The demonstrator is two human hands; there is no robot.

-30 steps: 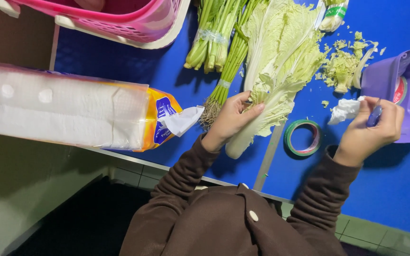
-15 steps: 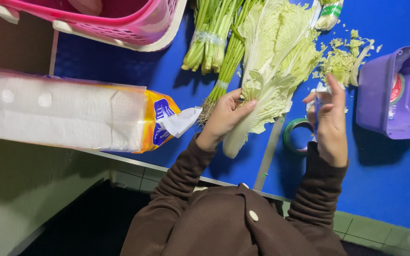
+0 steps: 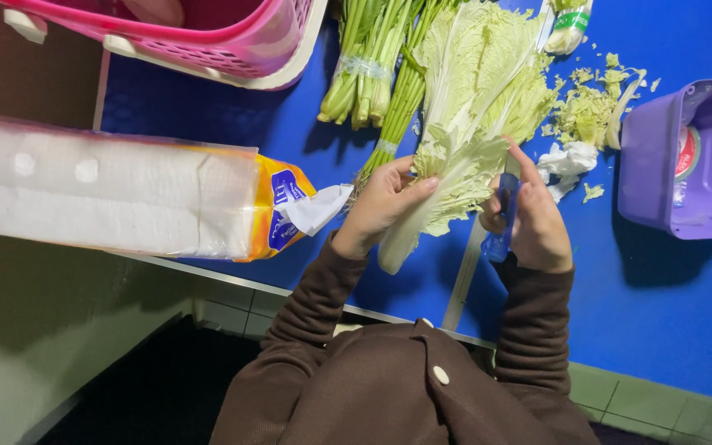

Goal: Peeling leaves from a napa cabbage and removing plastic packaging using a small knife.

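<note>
Blue table [image 3: 661, 330], right hand [image 3: 533, 218] hiding blue tool [image 3: 504, 222]

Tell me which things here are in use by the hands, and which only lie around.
In use:
- napa cabbage, held by left hand
- blue tool, in right hand

Lying about:
- pink basket
- paper towel pack
- bundled green stalks
- purple bin
- cabbage scraps

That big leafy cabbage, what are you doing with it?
A person in a brown top holds a napa cabbage on a blue table. The left hand grips its lower leaves, and the right hand holds a small blue tool beside them. Bundled green stalks lie above, leaf scraps to the right, near a purple tub.
</note>
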